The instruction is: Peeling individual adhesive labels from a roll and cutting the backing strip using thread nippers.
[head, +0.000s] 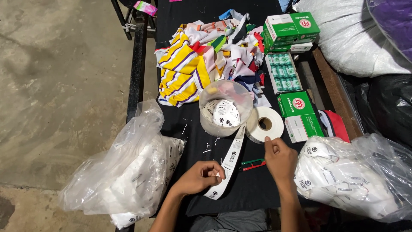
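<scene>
A white label strip [229, 161], printed with small dark marks, is drawn from a label roll [265, 124] that lies on the black tabletop [184, 124], and is laid diagonally down toward the near edge. The strip's lower part is pinched by the left hand [198, 177], whose grip is closed on it with the fingers curled over the tape. The right hand [280, 158] is held just beside the roll, with its fingertips [267, 139] touching the roll's lower edge; its grip is loosely gathered and nothing is clamped in it.

A pair of small snips with red and green handles [252, 164] is seen lying on the cloth between the two hands, touched by neither. Just behind the strip, a clear plastic tub [225, 107] filled with cut labels is stood upright, touching the roll's left side. Behind it, a heap of fabric scraps [206, 56] in yellow, white, red and navy is piled. Green and white boxes [296, 73] are placed to the right of the heap, one of them open with thread spools shown in rows. Clear bags of labels are set at the left [124, 172] and the right [356, 176] of the hands.
</scene>
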